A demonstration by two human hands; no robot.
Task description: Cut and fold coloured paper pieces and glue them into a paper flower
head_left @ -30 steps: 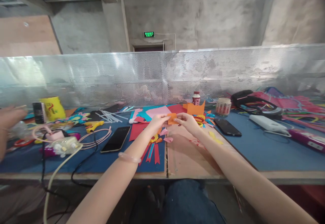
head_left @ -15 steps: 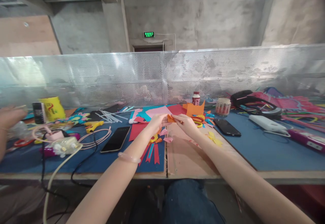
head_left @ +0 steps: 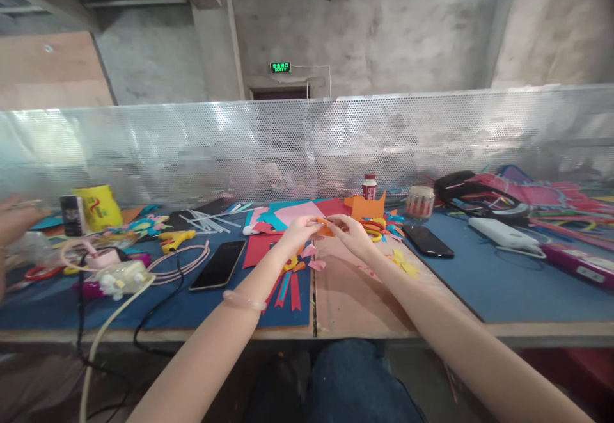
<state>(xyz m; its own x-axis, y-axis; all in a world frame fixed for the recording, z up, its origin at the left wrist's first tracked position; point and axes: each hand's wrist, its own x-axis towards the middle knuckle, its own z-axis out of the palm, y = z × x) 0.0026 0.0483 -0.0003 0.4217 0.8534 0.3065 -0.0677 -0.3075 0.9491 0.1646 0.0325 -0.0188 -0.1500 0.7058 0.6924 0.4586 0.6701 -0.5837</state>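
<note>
Concrete wall [head_left: 407, 32] and a perforated metal screen [head_left: 393, 132] stand behind the desk [head_left: 518, 298], its surface blue on both sides with a wooden board [head_left: 357, 301] near the middle. Over it, the left hand [head_left: 298, 232] and right hand [head_left: 352, 233] meet, fingers drawn nearly closed, pinching a small orange paper [head_left: 326, 228] between them — its exact fold is hidden by the fingers. Pink scraps [head_left: 317, 265] and red strips [head_left: 296, 292] lie nearer the desk's front edge; a larger orange sheet [head_left: 367, 207] lies beyond the right hand. Black phones lie either side — left [head_left: 218, 266] and right [head_left: 428, 241].

less of the orange paper [head_left: 325, 228] shows between the hands [head_left: 348, 232] than earlier
</note>
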